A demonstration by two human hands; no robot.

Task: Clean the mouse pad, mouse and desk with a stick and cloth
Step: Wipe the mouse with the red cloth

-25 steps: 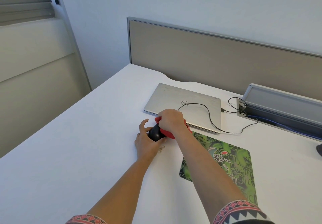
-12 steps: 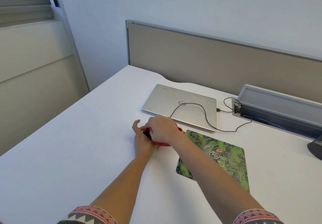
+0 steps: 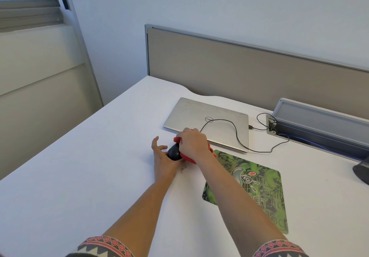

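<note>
A black mouse [image 3: 174, 153] sits on the white desk [image 3: 83, 172], left of the green patterned mouse pad [image 3: 257, 184]. My left hand [image 3: 162, 158] steadies the mouse from the left side, fingers partly spread. My right hand [image 3: 192, 144] presses a red cloth [image 3: 188, 159] onto the top of the mouse and covers most of it. The mouse's black cable [image 3: 237, 135] runs over the laptop toward the cable tray. No stick is visible.
A shut silver laptop [image 3: 207, 121] lies just behind the hands. A grey cable tray [image 3: 319, 123] and a beige partition [image 3: 249, 71] stand at the back. A dark object [image 3: 362, 170] is at the right edge. Small crumbs [image 3: 182, 169] lie near my left wrist.
My right hand with the red cloth has slid back along the mouse toward the right, so the mouse's black front end shows again. The left hand has stayed beside the mouse.
</note>
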